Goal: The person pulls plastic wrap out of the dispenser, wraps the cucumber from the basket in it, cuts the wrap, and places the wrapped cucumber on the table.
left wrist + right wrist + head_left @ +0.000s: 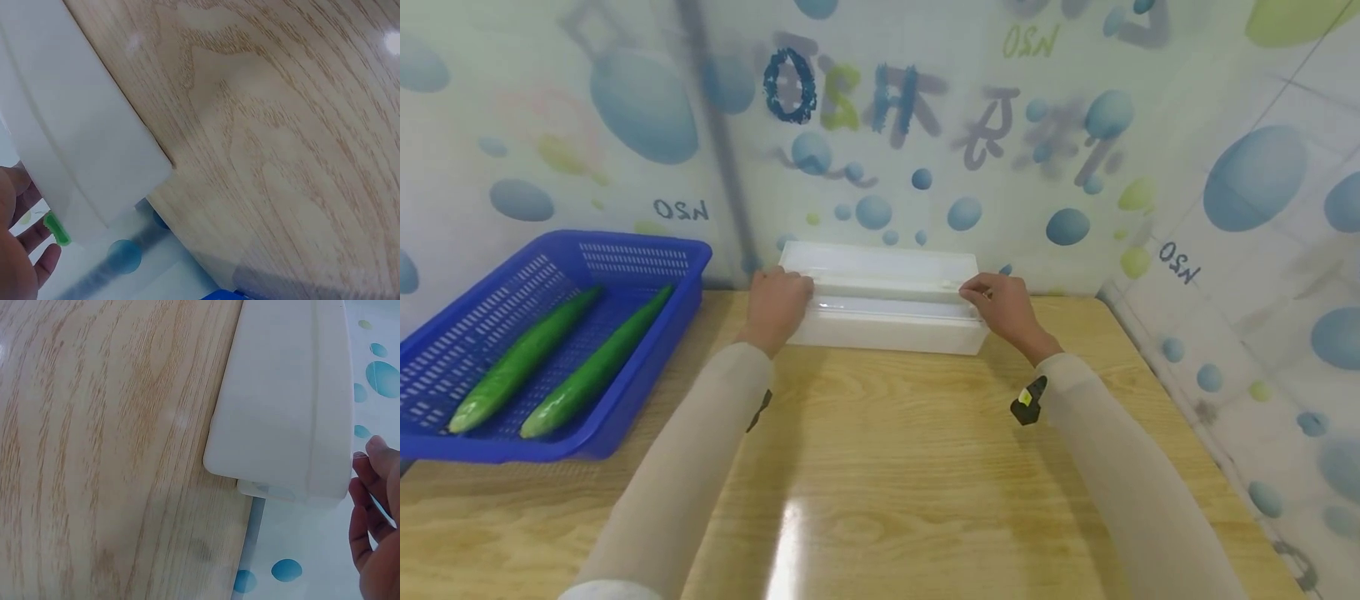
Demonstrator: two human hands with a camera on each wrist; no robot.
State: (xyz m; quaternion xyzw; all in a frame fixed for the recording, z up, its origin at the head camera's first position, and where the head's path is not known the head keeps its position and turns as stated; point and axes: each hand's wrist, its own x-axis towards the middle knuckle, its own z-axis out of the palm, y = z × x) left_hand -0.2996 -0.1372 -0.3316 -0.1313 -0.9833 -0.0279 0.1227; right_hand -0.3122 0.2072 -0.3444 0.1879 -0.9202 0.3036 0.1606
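A long white box with a raised lid (880, 333), like a cling film dispenser, stands at the table's back edge. Glossy clear film (895, 307) stretches along its opening. At the box's left end my left hand (778, 310) has its fingers curled, thumb and forefinger pinching at the film's edge. Over the right end, my right hand (1003, 307) pinches the other side between thumb and fingertips. Both wrist views show the box's white front wall (81, 125), with the fingers (365, 506) behind it. Beside the left fingers is a small green piece (57, 228).
On the left, a blue perforated basket (658, 367) holds two long cucumbers (523, 362). The wooden table (910, 467) spreads in front of the box. Behind it rises a wall covering with blue spots (872, 212), and another wall (1247, 333) runs along the right side.
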